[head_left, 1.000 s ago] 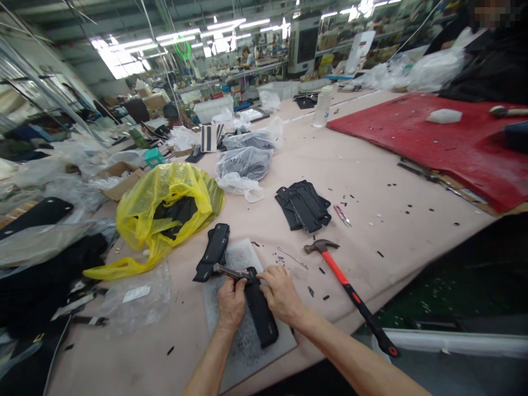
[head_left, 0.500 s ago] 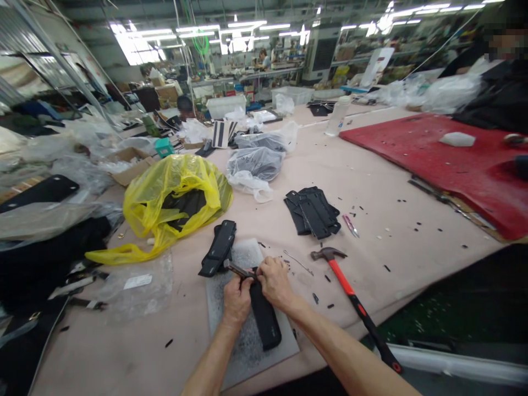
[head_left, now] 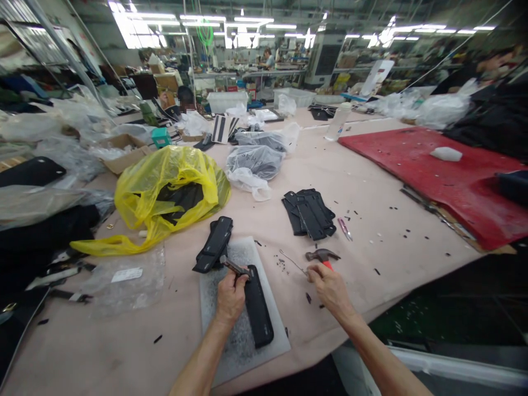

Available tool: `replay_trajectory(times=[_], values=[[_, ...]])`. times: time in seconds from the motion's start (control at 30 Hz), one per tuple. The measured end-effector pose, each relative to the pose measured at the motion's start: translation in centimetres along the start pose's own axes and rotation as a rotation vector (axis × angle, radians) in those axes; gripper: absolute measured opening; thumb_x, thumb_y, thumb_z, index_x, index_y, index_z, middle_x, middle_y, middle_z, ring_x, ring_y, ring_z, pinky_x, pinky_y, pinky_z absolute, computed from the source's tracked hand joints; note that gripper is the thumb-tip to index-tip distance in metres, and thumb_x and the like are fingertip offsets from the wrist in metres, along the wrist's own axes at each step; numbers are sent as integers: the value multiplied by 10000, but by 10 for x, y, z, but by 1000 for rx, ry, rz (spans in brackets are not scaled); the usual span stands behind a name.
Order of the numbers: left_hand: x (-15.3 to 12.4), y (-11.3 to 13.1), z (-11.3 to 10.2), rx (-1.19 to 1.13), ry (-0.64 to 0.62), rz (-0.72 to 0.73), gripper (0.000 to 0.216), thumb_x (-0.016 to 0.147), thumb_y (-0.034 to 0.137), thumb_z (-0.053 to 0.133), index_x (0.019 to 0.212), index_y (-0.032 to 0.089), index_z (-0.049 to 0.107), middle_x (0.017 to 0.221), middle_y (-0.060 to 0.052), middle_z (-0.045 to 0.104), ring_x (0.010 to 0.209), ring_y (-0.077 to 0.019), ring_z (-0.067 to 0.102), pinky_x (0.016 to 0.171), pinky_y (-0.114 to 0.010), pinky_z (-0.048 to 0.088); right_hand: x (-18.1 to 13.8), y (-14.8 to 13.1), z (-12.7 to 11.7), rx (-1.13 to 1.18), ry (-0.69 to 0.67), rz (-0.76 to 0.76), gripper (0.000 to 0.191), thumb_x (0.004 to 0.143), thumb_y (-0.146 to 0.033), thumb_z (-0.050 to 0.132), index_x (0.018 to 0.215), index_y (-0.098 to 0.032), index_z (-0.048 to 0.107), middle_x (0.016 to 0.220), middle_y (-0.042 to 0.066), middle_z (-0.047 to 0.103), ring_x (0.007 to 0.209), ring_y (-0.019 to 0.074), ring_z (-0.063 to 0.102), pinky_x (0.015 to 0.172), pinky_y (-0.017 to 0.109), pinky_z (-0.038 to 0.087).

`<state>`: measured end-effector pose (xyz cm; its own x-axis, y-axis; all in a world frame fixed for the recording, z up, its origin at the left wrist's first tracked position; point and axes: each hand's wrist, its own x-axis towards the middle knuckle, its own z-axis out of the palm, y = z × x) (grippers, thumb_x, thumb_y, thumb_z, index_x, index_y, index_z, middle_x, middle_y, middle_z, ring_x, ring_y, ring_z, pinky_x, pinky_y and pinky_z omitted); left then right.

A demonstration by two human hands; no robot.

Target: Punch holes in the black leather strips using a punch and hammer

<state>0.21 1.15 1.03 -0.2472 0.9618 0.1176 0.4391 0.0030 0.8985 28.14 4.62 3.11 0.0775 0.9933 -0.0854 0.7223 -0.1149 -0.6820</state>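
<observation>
My left hand is closed round a metal punch-like tool. The tool's tip rests at the top end of a black padded strip. This strip lies on a pale, scuffed board. My right hand has its fingers curled over the handle of a claw hammer, just below the head. Hand and forearm hide most of the handle. A thin metal rod ends against the right fingers. More black strips overlap the board's upper left corner.
A pile of black pieces lies beyond the board, beside pink-handled snips. A yellow plastic bag stands at the left, near wrapped bundles. A red sheet covers the right side. Small black scraps dot the table.
My right hand has left the strip and moved right onto the hammer's handle. My left hand still holds the metal tool at the strip's end. The view has shifted slightly.
</observation>
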Motion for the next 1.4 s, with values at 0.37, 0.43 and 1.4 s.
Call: replay_trajectory(times=[0.37,0.43,1.4], values=[[0,3,0,37,-10,16,262,874,339,526,1004,188,695,1001,-80,760,963,-250,710,868,-370,563,-28,25,-4,-411,262,-192,80,848,-164,493,812,-188,560,815,87,632,791,238,573,719,357,394],[0,3,0,51,-16,10,262,875,340,525,1006,189,694,1008,-79,759,973,-250,708,874,-370,560,-40,8,7,-291,241,-280,142,885,-153,458,840,-191,588,844,82,647,847,236,570,794,380,402],[6,1,-2,-7,-117,12,276,868,345,556,1017,179,717,1036,-84,760,1003,-245,705,918,-397,557,-17,-50,88,26,-291,-497,684,834,-320,638,1454,-157,400,1544,180,353,1450,287,272,1166,585,136]])
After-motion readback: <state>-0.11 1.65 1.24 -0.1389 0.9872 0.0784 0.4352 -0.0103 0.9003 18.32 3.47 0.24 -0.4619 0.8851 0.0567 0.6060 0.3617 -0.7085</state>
